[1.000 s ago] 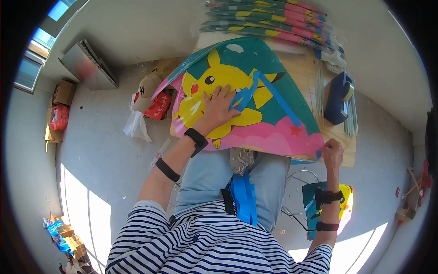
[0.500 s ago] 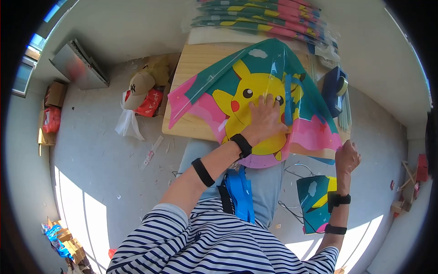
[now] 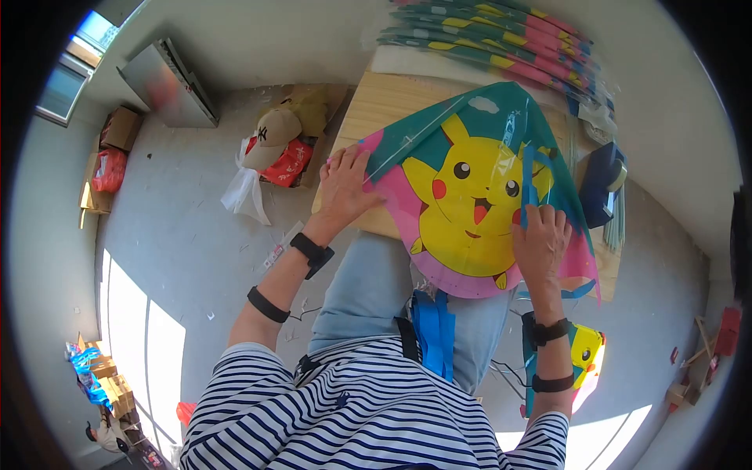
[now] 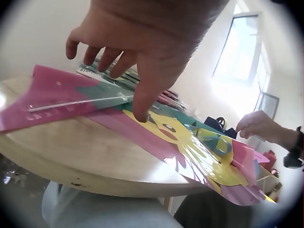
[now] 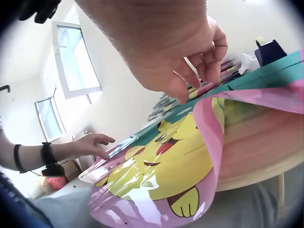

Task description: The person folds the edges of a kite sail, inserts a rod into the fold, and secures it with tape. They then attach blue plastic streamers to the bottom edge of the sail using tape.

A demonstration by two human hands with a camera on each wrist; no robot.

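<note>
A kite (image 3: 462, 235) printed with a yellow cartoon character on green and pink lies spread over the wooden table (image 3: 351, 125), its rounded pink bottom hanging past the front edge toward the lap. Over the kite's left wing is my left hand (image 3: 343, 188), fingers spread, and in the left wrist view the thumb points down at the sheet. My right hand (image 3: 542, 247) hovers at the kite's right side with loosely bent fingers and nothing between them. Blue strips (image 3: 528, 176) lie on the kite just beyond that hand. A thin rod (image 4: 76, 103) runs along the left wing.
Several wrapped kites (image 3: 486, 35) are stacked at the table's back. A dark blue tape dispenser (image 3: 599, 184) stands at the right edge beside thin rods (image 3: 616, 227). A cap (image 3: 274, 133) and red bag (image 3: 288, 163) sit left of the table. Blue strips (image 3: 433, 333) hang at the lap.
My left hand has moved from the kite's middle to its left wing. My right hand has let go of the right corner and moved inward. The kite has turned and spread out.
</note>
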